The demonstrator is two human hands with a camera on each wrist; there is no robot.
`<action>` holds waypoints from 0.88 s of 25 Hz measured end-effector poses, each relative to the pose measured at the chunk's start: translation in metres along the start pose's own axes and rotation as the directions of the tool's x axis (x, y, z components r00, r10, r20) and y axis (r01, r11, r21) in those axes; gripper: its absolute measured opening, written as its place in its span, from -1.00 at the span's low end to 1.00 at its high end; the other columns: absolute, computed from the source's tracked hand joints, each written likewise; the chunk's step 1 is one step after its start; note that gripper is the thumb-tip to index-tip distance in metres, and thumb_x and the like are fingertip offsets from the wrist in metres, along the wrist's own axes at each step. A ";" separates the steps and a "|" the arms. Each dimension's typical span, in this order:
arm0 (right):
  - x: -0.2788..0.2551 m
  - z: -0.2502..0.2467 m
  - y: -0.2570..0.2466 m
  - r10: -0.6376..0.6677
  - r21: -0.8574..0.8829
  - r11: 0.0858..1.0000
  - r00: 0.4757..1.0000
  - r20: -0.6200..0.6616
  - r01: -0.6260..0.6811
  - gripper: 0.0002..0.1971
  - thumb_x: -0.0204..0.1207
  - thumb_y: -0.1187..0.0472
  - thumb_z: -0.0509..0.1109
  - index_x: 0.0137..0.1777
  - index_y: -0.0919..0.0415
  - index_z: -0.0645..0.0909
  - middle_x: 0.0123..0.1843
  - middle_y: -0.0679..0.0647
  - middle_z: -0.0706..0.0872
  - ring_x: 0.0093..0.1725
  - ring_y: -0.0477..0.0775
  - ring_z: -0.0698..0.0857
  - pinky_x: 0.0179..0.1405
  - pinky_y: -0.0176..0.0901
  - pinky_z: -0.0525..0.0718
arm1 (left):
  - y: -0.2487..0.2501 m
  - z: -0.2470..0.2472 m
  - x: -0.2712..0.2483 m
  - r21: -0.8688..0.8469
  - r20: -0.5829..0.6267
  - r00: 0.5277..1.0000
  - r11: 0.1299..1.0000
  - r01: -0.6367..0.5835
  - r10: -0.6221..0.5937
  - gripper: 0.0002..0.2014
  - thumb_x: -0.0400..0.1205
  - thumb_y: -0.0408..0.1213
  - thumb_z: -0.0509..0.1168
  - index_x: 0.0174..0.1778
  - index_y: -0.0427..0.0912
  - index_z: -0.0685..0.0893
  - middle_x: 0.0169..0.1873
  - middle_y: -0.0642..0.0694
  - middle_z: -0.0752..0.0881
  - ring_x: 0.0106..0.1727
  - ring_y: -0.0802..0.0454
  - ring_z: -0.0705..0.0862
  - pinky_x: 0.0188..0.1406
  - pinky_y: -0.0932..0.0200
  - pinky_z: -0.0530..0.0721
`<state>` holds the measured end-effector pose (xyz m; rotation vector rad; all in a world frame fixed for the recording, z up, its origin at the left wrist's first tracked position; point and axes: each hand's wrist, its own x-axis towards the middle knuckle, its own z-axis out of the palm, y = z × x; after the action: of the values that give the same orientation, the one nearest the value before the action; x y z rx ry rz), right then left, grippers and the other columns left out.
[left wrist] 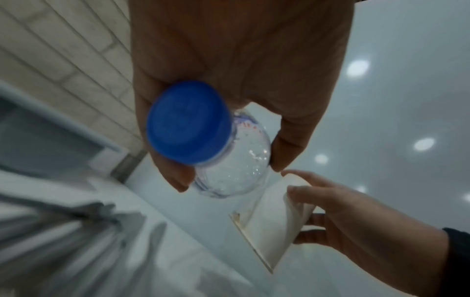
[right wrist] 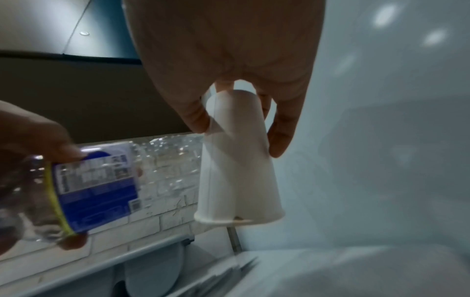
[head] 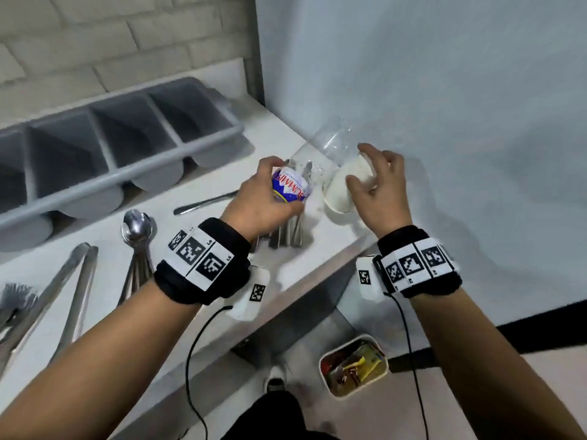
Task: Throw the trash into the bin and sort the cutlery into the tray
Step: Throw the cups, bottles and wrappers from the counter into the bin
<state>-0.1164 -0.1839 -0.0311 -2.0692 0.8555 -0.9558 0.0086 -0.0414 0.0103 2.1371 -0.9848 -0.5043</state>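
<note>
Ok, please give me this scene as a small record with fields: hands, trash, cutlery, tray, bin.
left hand: grips a plastic bottle, blue cap toward the wrist
right hand: holds a white paper cup by its base
cutlery: spoons, tongs, forks lying on the counter
tray: grey, four compartments, no cutlery seen inside
bin: on the floor, wrappers inside

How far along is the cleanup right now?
Done: some wrappers already lie in the bin. In hand: the left hand grips the bottle, and the right hand holds the cup, both above the counter. Left: both go in the bin, and the spoons, tongs and forks lie unsorted outside the tray, whose visible compartments look empty.
</note>
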 end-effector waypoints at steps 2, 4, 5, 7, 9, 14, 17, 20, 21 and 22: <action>-0.044 -0.030 0.022 -0.026 0.008 1.000 0.998 -0.054 0.027 -0.51 0.42 0.30 0.37 0.39 0.17 0.52 0.28 0.29 0.41 0.07 -0.35 0.42 0.18 -0.68 0.45 | 0.005 0.042 -0.030 -0.085 0.057 0.998 0.996 0.002 0.003 -0.33 0.44 -0.28 0.45 0.44 -0.11 0.31 -0.08 0.01 0.61 -0.27 0.15 0.62 -0.37 0.48 0.53; -0.088 -0.052 0.053 -0.007 0.044 0.999 0.997 -0.075 0.010 -0.52 0.38 0.37 0.40 0.34 0.27 0.55 0.16 0.24 0.41 0.00 -0.51 0.44 0.00 -0.85 0.37 | 0.003 0.085 -0.058 -0.129 0.130 0.991 0.991 0.037 -0.020 -0.34 0.43 -0.31 0.46 0.41 -0.07 0.31 -0.19 0.09 0.60 -0.29 0.29 0.61 -0.38 0.66 0.49; -0.110 -0.060 0.070 0.032 0.051 0.998 0.997 -0.072 -0.029 -0.53 0.37 0.38 0.41 0.32 0.31 0.57 0.14 0.23 0.41 0.00 -0.53 0.45 -0.04 -0.86 0.37 | -0.001 0.107 -0.071 -0.135 0.172 0.984 0.989 0.060 -0.037 -0.33 0.42 -0.32 0.47 0.40 -0.06 0.32 -0.18 0.11 0.60 -0.26 0.25 0.64 -0.35 0.68 0.48; -0.151 -0.067 0.106 0.158 0.030 0.987 0.985 -0.068 -0.156 -0.52 0.35 0.34 0.41 0.32 0.32 0.57 0.16 0.32 0.46 -0.06 -0.42 0.43 -0.07 -0.87 0.38 | -0.014 0.144 -0.093 -0.140 0.249 0.968 0.987 0.075 -0.038 -0.31 0.39 -0.34 0.50 0.41 -0.11 0.35 -0.04 0.07 0.60 -0.05 0.09 0.70 -0.23 0.62 0.50; -0.194 -0.068 0.145 0.312 0.014 0.950 0.950 -0.032 -0.312 -0.47 0.36 0.23 0.39 0.37 0.32 0.52 0.24 0.33 0.47 -0.01 -0.30 0.43 -0.10 -0.88 0.39 | -0.034 0.182 -0.111 -0.075 0.349 0.934 0.992 0.103 -0.071 -0.29 0.38 -0.32 0.52 0.43 -0.15 0.37 0.07 0.02 0.58 0.06 0.06 0.66 -0.20 0.59 0.50; -0.278 -0.034 0.234 0.733 0.063 0.680 0.678 -0.055 -0.730 -0.49 0.37 0.16 0.44 0.29 0.38 0.49 0.24 0.37 0.65 -0.17 -0.18 0.71 -0.13 -0.31 0.54 | -0.100 0.265 -0.123 0.160 0.520 0.810 0.963 0.218 -0.270 -0.28 0.41 -0.23 0.50 0.49 -0.08 0.37 0.34 -0.21 0.51 0.26 -0.09 0.60 0.24 0.26 0.50; -0.306 -0.001 0.281 0.847 0.078 0.532 0.528 -0.066 -0.843 -0.62 0.43 0.38 0.45 0.25 0.42 0.56 0.30 0.38 0.62 -0.06 0.03 0.60 -0.13 -0.44 0.43 | -0.151 0.312 -0.112 0.250 0.531 0.763 0.928 0.275 -0.369 -0.33 0.42 -0.18 0.48 0.46 -0.07 0.42 0.30 -0.17 0.66 0.27 -0.15 0.66 0.24 0.18 0.58; -0.330 0.038 0.340 0.895 0.030 0.445 0.443 -0.046 -0.895 -0.63 0.41 0.39 0.46 0.24 0.35 0.61 0.33 0.36 0.55 0.04 0.19 0.62 -0.07 -0.41 0.43 | -0.205 0.365 -0.098 0.294 0.540 0.727 0.905 0.308 -0.424 -0.36 0.44 -0.16 0.46 0.46 -0.06 0.43 0.26 -0.18 0.70 0.24 -0.16 0.68 0.27 0.15 0.61; -0.336 0.051 0.361 0.905 0.033 0.424 0.423 -0.036 -0.905 -0.64 0.41 0.38 0.46 0.23 0.33 0.63 0.34 0.36 0.53 0.10 0.25 0.63 -0.01 -0.34 0.47 | -0.224 0.385 -0.093 0.300 0.555 0.712 0.902 0.312 -0.431 -0.35 0.45 -0.16 0.46 0.47 -0.06 0.41 0.25 -0.18 0.70 0.23 -0.16 0.68 0.26 0.16 0.60; -0.340 0.064 0.382 0.914 0.032 0.406 0.404 -0.036 -0.914 -0.64 0.41 0.37 0.46 0.23 0.31 0.63 0.36 0.34 0.50 0.17 0.29 0.62 0.05 -0.26 0.52 | -0.244 0.405 -0.088 0.307 0.574 0.694 0.900 0.310 -0.435 -0.33 0.46 -0.17 0.46 0.49 -0.05 0.39 0.24 -0.19 0.70 0.21 -0.15 0.69 0.25 0.18 0.60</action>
<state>-0.3417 -0.1059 -0.4887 -1.1641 1.7466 -0.3407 -0.1698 -0.0441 -0.4367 2.4010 -0.9527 -1.4719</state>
